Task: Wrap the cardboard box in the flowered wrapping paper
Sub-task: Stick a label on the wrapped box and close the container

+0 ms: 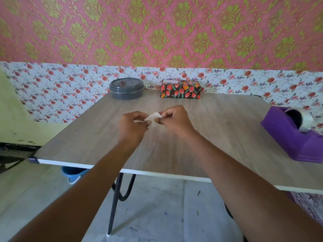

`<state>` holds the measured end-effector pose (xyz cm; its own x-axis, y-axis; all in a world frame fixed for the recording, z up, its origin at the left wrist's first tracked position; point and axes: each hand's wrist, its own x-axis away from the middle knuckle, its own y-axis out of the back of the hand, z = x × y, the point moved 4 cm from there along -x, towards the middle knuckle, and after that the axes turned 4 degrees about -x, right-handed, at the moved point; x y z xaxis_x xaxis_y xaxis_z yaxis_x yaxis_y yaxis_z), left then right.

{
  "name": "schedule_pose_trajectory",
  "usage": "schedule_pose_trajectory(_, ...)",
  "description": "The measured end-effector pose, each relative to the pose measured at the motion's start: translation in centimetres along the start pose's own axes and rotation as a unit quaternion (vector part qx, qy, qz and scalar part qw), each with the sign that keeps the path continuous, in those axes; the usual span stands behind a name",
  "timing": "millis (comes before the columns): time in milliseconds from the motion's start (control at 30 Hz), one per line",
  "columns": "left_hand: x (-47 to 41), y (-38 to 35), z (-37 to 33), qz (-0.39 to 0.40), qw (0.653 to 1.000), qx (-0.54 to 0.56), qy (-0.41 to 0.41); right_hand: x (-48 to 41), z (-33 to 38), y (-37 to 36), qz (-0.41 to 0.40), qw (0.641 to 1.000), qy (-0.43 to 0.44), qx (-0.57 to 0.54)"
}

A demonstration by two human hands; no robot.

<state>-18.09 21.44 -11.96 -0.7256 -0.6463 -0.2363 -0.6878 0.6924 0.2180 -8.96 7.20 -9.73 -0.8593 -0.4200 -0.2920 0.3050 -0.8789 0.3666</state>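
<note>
A box (180, 91) covered in dark paper with red and orange flowers stands at the far edge of the wooden table (218, 137), well beyond both hands. Over the table's middle, my left hand (133, 125) and my right hand (174, 119) are close together, each pinching an end of a small pale piece, which looks like tape or paper (153, 117), held just above the tabletop. Fingers of both hands are curled around it.
A grey round lidded container (126, 90) sits at the far left of the table. A purple tape dispenser (295, 135) with a roll stands at the right edge. A blue object (73, 173) shows below the table's front edge, by the metal legs.
</note>
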Motion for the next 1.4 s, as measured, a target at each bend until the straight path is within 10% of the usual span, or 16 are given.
schedule_pose_trajectory(300,-7.1,-4.3,-2.6,0.065,0.979,0.147,0.129,-8.1,-0.6,3.5,-0.06,0.992,-0.031,-0.11)
schedule_pose_trajectory(800,-13.9,6.5,-25.7,0.073,0.989,0.079,0.102,-14.3,22.3,7.5,-0.033,0.974,-0.054,-0.22)
schedule_pose_trajectory(1400,-28.2,36.7,-17.8,0.052,0.991,0.046,0.114,-21.3,36.2,-23.4,0.011,0.971,-0.106,-0.213)
